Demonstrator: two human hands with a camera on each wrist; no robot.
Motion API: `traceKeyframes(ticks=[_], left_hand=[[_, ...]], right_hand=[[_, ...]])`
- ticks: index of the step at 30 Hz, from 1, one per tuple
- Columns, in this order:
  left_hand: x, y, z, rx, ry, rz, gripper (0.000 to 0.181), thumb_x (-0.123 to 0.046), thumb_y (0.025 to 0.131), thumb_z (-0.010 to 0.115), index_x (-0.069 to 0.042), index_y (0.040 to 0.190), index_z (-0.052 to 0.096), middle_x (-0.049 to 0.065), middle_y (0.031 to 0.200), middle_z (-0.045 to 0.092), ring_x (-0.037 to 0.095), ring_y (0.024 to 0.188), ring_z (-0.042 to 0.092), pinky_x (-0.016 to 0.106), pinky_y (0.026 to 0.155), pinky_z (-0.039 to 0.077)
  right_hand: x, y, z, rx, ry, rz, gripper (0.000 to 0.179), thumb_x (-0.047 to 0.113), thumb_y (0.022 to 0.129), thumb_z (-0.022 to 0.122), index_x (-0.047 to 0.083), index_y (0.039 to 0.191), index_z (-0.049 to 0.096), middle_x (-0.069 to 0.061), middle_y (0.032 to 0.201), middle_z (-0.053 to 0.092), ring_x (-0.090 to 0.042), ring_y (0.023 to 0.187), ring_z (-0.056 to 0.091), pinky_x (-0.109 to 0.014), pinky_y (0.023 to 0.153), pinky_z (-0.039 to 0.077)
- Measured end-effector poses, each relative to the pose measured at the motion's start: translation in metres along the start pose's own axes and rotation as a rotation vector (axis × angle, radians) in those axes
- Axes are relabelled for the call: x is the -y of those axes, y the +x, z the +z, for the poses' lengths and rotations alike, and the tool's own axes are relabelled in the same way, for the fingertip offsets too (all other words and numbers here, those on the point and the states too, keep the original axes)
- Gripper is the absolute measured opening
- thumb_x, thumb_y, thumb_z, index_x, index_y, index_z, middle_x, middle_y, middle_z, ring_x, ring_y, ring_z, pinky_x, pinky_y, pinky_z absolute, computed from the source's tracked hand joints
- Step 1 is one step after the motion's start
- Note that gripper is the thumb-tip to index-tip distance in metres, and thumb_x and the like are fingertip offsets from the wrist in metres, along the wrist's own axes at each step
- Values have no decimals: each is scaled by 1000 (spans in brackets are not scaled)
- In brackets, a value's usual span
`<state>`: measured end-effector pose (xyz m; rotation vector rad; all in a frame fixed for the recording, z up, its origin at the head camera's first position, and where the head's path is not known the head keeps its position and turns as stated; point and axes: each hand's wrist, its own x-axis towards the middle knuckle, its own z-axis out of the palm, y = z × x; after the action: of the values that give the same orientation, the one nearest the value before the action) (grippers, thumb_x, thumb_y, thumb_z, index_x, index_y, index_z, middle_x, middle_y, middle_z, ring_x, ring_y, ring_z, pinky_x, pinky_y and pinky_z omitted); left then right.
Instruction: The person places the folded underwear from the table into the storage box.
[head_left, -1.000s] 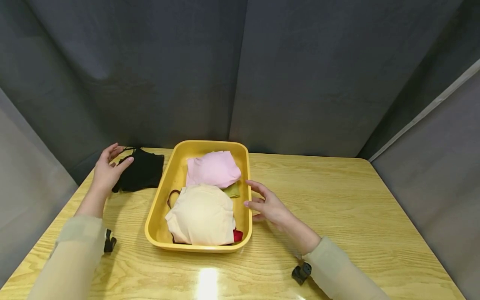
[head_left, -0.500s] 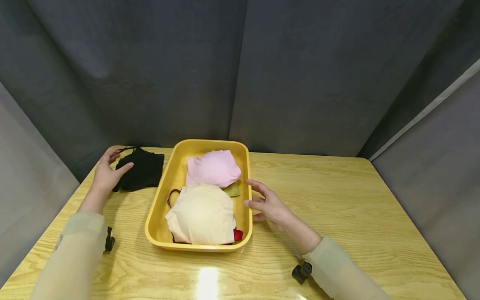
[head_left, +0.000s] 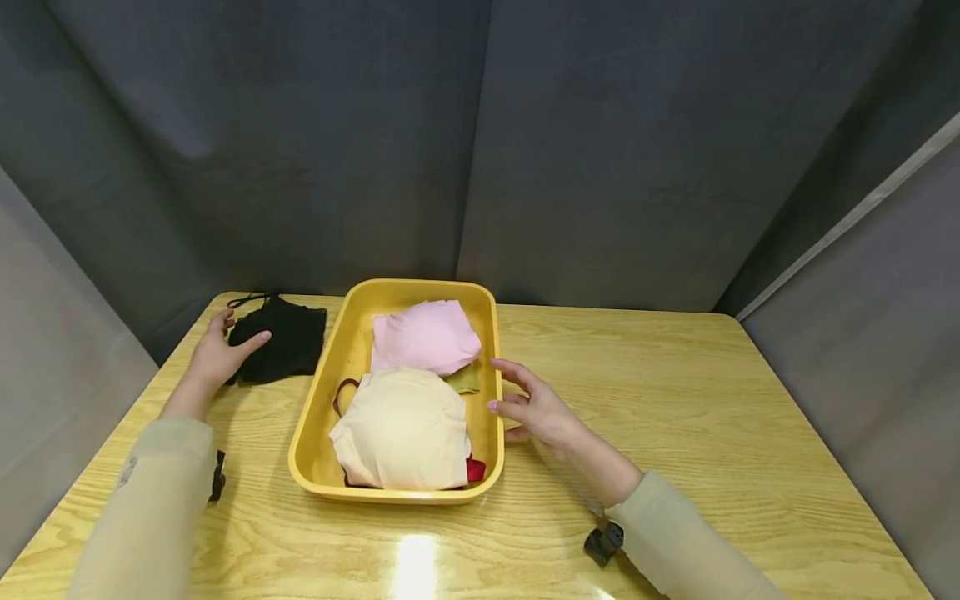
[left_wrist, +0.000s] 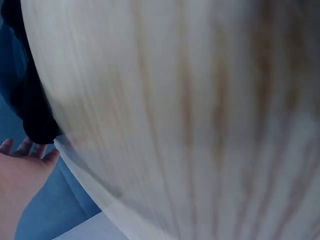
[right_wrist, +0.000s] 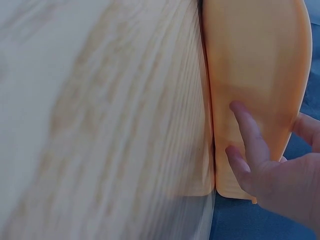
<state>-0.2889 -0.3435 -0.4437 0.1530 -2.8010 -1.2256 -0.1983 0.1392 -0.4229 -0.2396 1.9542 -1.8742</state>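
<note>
A black bra-like top point(head_left: 288, 340) with thin straps lies on the table left of a yellow plastic bin point(head_left: 318, 425). My left hand point(head_left: 213, 357) is at the top's left edge, its thumb over the fabric and its fingers spread along the side. In the left wrist view, the fingertips of that hand point(left_wrist: 25, 170) meet the dark cloth point(left_wrist: 37, 115). My right hand point(head_left: 543, 410) rests against the bin's right wall, fingers loosely spread. The right wrist view shows those fingers point(right_wrist: 250, 132) on the outer wall and the thumb at the rim.
Inside the bin lie a folded pink garment point(head_left: 427, 337), a cream one point(head_left: 405, 429), and bits of olive cloth point(head_left: 465, 379) and red cloth point(head_left: 476, 471). The wooden table point(head_left: 660, 417) extends to the right. Grey curtains point(head_left: 600, 150) stand behind and at both sides.
My left hand has come slightly down and toward me along the black top's left edge, off its strap. The right hand and the bin stay practically where they were.
</note>
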Motion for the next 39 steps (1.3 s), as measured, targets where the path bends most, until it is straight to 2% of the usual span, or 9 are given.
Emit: traceKeyframes(ticks=[10, 20, 23, 29, 39], left_hand=[[-2, 5, 8, 26, 56, -5, 105, -56, 86, 58, 2, 150, -2, 31, 152, 6, 51, 137, 13, 62, 108, 16], [-7, 9, 11, 43, 147, -87, 108, -62, 84, 55, 2, 149, -3, 35, 149, 12, 57, 130, 15, 66, 104, 18], [-8, 11, 12, 45, 143, -98, 109, -62, 83, 57, 1, 149, -2, 34, 149, 13, 57, 128, 16, 66, 103, 20], [-10, 12, 12, 48, 78, -118, 109, -54, 82, 65, -3, 150, -4, 35, 149, 12, 57, 130, 13, 66, 103, 19], [-17, 11, 13, 77, 64, -114, 107, -42, 81, 71, 0, 149, -1, 36, 147, 15, 54, 132, 18, 63, 106, 20]], right_hand=[[0, 0, -1, 7, 5, 4, 67, 5, 91, 60, 17, 148, 26, -8, 154, 20, -41, 125, 45, -50, 74, 54], [2, -3, -1, -1, 9, 3, 68, 6, 91, 61, 18, 148, 25, -8, 154, 19, -42, 125, 45, -50, 74, 55], [2, -3, -2, -3, 7, 3, 68, 6, 91, 60, 18, 148, 26, -8, 154, 19, -42, 125, 45, -50, 74, 55], [2, -2, -3, -7, 0, 12, 66, 6, 91, 61, 20, 147, 28, -7, 154, 20, -41, 125, 46, -51, 75, 54], [1, -4, -5, -5, -14, 12, 67, 5, 91, 60, 17, 148, 27, -7, 154, 21, -40, 124, 46, -51, 75, 54]])
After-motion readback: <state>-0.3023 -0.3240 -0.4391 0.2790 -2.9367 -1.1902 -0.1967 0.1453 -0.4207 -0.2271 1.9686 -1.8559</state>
